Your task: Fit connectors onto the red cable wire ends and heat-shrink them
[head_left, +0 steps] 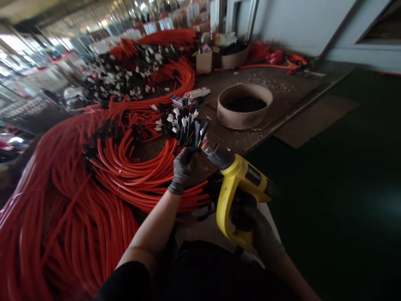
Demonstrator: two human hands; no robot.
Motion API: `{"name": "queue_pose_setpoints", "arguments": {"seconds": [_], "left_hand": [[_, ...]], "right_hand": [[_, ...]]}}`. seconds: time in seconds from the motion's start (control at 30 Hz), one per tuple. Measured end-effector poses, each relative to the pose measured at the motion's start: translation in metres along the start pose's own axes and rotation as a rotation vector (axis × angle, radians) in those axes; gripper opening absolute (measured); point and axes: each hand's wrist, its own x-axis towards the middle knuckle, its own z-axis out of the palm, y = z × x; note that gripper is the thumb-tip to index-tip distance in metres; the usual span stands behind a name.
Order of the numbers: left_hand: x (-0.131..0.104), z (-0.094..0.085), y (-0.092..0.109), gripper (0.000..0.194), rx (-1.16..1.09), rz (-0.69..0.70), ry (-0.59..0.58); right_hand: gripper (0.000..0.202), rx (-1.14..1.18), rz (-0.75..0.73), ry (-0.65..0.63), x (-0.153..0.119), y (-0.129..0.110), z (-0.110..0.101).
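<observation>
My right hand [250, 215], in a dark glove, is wrapped round the handle of a yellow heat gun [231, 184]. The gun's dark nozzle points up and left, close to a fan of wire ends [197, 133] with black and blue sleeves. My left hand [184, 165], in a grey glove, is closed at the base of those wires, where they come out of orange cables [171, 147]. Its fingertips are partly hidden, and how many cables it grips I cannot tell. White connectors [175, 117] stand just behind the wire ends.
Large bundles of orange cable [78, 225] fill the left side. A round cardboard ring [244, 119] with dark pieces inside stands right of centre. Behind are a small carton [204, 62] and a heap of cables with white connectors [125, 79]. The table edge runs along the right, above dark green floor.
</observation>
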Motion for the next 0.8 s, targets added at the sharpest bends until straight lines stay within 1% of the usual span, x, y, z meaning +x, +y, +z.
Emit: {"name": "queue_pose_setpoints", "arguments": {"seconds": [0.1, 0.2, 0.3, 0.47, 0.6, 0.7, 0.73, 0.8], "left_hand": [[-0.002, -0.002, 0.003, 0.022, -0.086, -0.056, 0.0], [-0.003, -0.003, 0.002, 0.025, -0.116, -0.074, -0.016], [-0.002, -0.003, 0.001, 0.025, -0.114, -0.055, -0.015], [-0.002, -0.002, 0.0, 0.02, -0.098, -0.056, -0.014], [-0.002, -0.002, -0.002, 0.011, -0.025, -0.029, 0.037], [0.002, 0.0, -0.003, 0.01, 0.059, -0.006, 0.06], [0.004, 0.001, -0.003, 0.011, 0.1, -0.007, 0.048], [0.004, 0.003, -0.003, 0.013, 0.2, -0.005, -0.037]], "right_hand": [[0.024, 0.046, 0.042, 0.051, 0.001, -0.002, 0.006], [0.031, 0.063, 0.039, 0.071, 0.003, -0.004, 0.01], [0.034, 0.058, 0.022, 0.058, 0.005, -0.005, 0.012], [0.034, 0.011, -0.066, -0.007, 0.004, -0.009, 0.011], [0.038, -0.014, -0.09, -0.031, 0.003, -0.011, 0.007], [0.04, -0.03, -0.098, -0.039, 0.003, -0.012, 0.006], [0.041, -0.034, -0.096, -0.036, 0.003, -0.013, 0.006], [0.041, -0.046, -0.085, -0.023, 0.002, -0.015, 0.007]]}}
